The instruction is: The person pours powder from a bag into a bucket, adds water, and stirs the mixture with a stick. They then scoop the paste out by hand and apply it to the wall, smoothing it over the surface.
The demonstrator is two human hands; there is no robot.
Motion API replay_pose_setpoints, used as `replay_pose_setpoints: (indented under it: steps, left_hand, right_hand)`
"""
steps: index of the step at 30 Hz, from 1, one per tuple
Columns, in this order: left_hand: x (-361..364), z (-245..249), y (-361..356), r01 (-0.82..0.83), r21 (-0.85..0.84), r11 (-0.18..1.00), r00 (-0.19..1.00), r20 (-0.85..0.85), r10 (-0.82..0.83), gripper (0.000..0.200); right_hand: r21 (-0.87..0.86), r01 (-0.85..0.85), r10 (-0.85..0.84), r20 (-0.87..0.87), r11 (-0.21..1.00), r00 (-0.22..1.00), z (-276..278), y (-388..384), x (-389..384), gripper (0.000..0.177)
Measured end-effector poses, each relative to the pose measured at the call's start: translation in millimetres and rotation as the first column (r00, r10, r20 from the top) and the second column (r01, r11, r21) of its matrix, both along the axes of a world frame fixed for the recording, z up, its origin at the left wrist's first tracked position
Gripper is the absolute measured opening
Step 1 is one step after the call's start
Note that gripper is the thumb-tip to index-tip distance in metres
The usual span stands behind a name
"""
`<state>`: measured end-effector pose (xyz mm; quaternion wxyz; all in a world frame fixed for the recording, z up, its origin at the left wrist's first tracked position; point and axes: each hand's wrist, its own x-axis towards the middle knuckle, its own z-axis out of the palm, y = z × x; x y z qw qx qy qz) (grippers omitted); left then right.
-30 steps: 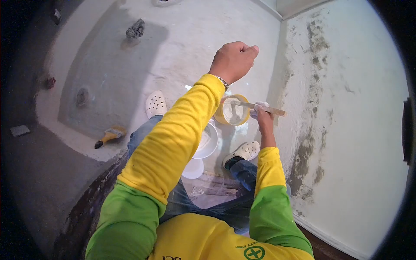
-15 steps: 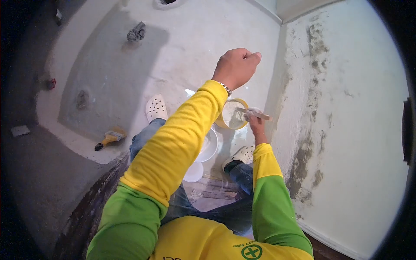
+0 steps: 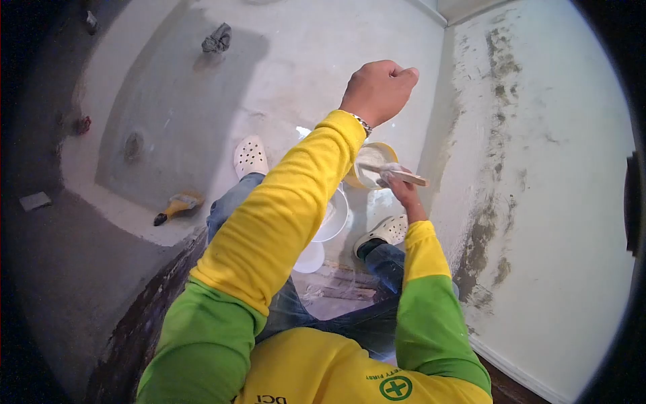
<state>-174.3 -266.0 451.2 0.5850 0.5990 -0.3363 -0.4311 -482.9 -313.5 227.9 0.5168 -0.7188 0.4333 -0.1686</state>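
Observation:
My left hand (image 3: 380,93) is closed in a fist above the floor, thumb pressed in; its palm side is hidden, so I cannot tell whether it holds anything. Below and to the right, my right hand (image 3: 402,187) grips a flat wooden-handled tool (image 3: 412,178). The tool's far end reaches into a yellow-rimmed bucket (image 3: 392,149) with a pale, wet-looking mix (image 3: 372,158) inside. White residue coats the fingers. My left sleeve partly covers a white bucket (image 3: 341,219) beside the yellow-rimmed one.
A yellow-handled brush (image 3: 178,207) lies at the left by the floor's raised edge. A grey crumpled lump (image 3: 217,39) is farther back. Pale clogs (image 3: 251,156) stand near the buckets. A stained white wall (image 3: 552,202) rises on the right.
The view has shifted slightly. My left fist appears a little higher and farther right, covering the bucket's left edge more. My right hand still holds the tool at the bucket.

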Motion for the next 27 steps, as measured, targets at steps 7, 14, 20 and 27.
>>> replay_pose_setpoints:
  steps: [7, 14, 20, 27]
  left_hand:
    - [8, 2, 1, 0.003, 0.018, 1.000, 0.999, -0.052, -0.002, 0.040]
    - [8, 4, 3, 0.003, 0.016, 1.000, 1.000, -0.027, -0.003, 0.039]
    - [4, 1, 0, 0.011, 0.046, 0.999, 1.000, -0.022, -0.010, 0.038]
    - [7, 2, 2, 0.017, 0.065, 0.998, 0.999, -0.047, -0.014, 0.040]
  right_hand:
    - [-0.118, 0.208, -0.191, 0.135, 0.971, 0.972, -14, -18, -9, 0.021]
    - [0.084, 0.020, -0.011, -0.113, 0.996, 0.994, 18, -17, -15, 0.022]
    - [-0.037, -0.040, 0.045, 0.154, 0.999, 0.987, -6, -4, 1, 0.022]
    - [-0.033, 0.238, -0.236, 0.066, 0.971, 0.970, 7, -17, -13, 0.016]
